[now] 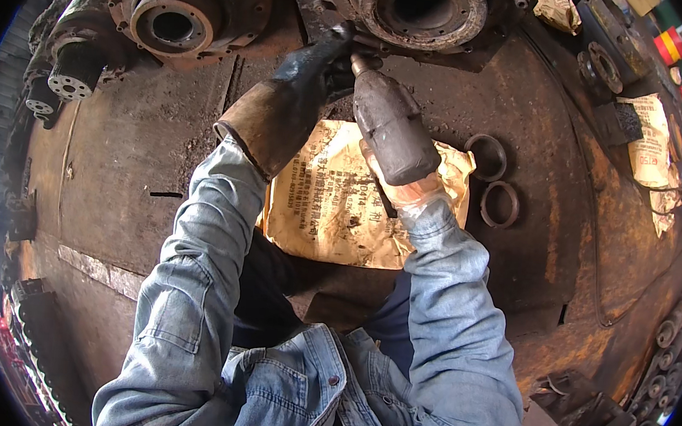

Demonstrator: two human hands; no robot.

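My right hand, seemingly bare, is closed around a dark grey impact wrench, mostly hidden below its body. The coppery nose of the wrench points away from me, toward a round metal flange with a dark central bore. My left hand wears a dark, dirty glove with a long brown cuff. Its fingers are curled close beside the wrench's nose, at the flange's near edge; what they hold is hidden. Beneath both hands lies a crumpled, printed tan paper sack.
Two metal rings lie right of the sack. A rusty bolted flange stands at the far left, beside heavy shafts. At the right lie another paper sack and dark metal parts. An open metal box sits near right.
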